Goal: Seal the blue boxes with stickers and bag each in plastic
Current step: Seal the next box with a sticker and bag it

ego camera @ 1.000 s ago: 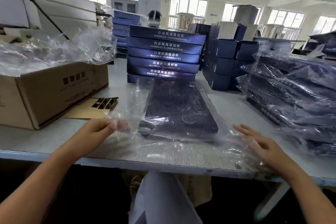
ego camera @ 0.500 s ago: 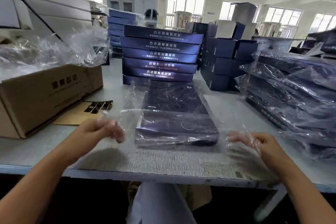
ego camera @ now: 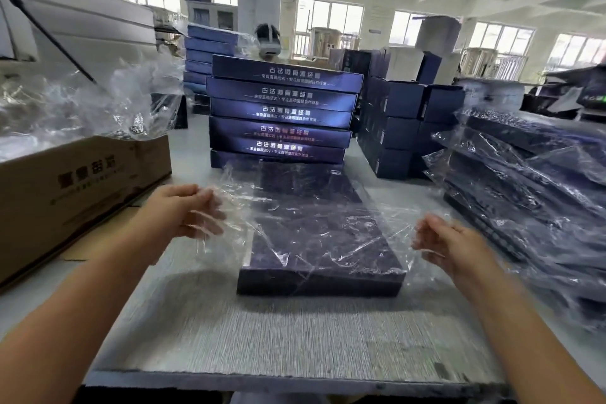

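Now left hand [ego camera: 187, 213] grips plastic bag [ego camera: 390, 226] edge, right hand [ego camera: 441, 241] opposite edge, round blue box [ego camera: 319, 284].

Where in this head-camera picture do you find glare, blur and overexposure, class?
Head view: the windows blow out white. Head view: glare streaks the plastic bag over the blue box. Head view: the left hand and right hand are softly blurred. Head view: the bagged boxes at the right edge smear.

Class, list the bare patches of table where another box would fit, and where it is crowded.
Bare: the near strip of table in front of the blue box; a narrower lane between carton and box stack. Crowded: the right, piled with bagged boxes.
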